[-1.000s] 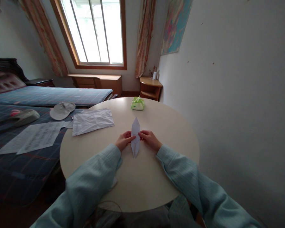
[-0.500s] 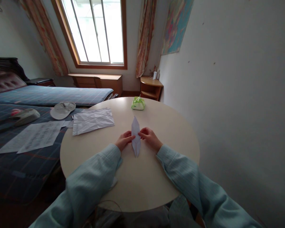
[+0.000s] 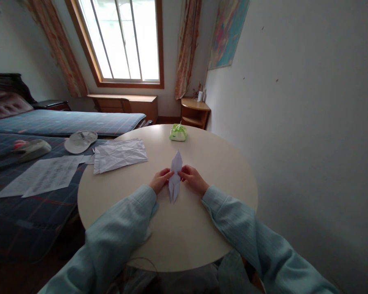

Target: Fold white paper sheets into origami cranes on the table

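A white sheet of paper folded into a long, narrow diamond (image 3: 176,178) is held upright between my two hands, over the middle of the round table (image 3: 208,228). Its top comes to one point; the lower end splits into two narrow tips. My left hand (image 3: 161,179) pinches the left edge with thumb and fingers at mid-height. On the opposite edge, my right hand (image 3: 194,179) grips the paper the same way. Some fingers are hidden behind the paper.
Creased white sheets (image 3: 121,156) lie on the table's left side. A green-and-white tissue pack (image 3: 178,133) sits at the far edge. On the bed to the left are a pale cap (image 3: 81,141) and printed sheets (image 3: 47,175). A wall (image 3: 309,143) stands close on the right.
The folded paper has tilted, its top moving right and its lower end left. The two lower tips now show spread apart. Both hands keep their hold.
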The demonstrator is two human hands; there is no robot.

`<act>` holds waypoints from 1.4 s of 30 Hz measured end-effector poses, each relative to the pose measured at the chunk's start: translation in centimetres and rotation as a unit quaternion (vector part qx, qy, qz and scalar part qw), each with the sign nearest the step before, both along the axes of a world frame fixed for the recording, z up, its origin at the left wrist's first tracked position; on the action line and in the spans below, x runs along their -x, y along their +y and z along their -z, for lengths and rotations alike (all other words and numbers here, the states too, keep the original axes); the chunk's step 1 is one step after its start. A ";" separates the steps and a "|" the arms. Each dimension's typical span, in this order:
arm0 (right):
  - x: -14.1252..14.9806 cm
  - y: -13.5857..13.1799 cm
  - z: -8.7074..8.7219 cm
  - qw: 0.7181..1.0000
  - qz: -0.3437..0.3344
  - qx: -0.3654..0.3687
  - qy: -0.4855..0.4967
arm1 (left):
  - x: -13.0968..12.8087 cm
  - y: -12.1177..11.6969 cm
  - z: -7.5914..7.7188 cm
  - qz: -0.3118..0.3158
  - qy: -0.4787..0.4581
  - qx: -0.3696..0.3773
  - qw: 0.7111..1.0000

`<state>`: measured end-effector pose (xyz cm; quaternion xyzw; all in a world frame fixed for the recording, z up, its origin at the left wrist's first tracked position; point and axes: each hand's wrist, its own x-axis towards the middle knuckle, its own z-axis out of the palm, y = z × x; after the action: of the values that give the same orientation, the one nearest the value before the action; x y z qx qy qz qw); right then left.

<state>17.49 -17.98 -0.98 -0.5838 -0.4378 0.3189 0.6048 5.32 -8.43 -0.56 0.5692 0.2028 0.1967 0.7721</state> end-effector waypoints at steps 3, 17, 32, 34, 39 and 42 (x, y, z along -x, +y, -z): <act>0.0 0.1 0.4 1.000 -0.004 -0.005 0.021 | -0.1 0.2 0.3 -0.007 0.006 -0.014 1.000; 0.1 -0.2 -0.3 0.998 0.038 -0.035 0.043 | -0.2 0.4 0.0 -0.061 0.008 -0.044 0.997; 0.2 -0.4 -0.7 0.999 0.024 -0.043 -0.011 | -0.3 0.8 0.6 -0.047 -0.030 -0.026 0.998; 0.3 -0.5 -0.7 0.999 0.007 -0.034 -0.010 | -0.2 0.9 0.7 -0.059 -0.028 -0.030 0.997; 0.3 -0.5 -0.6 1.000 0.004 -0.022 0.008 | -0.2 0.6 0.5 -0.058 -0.025 -0.030 0.998; 0.2 -0.4 -0.6 1.000 0.014 -0.026 0.000 | -0.1 0.3 0.2 -0.059 -0.029 -0.036 0.997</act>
<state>17.30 -18.39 -0.41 -0.5740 -0.4373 0.2993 0.6243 5.40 -8.12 -0.81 0.5776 0.2061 0.2651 0.7440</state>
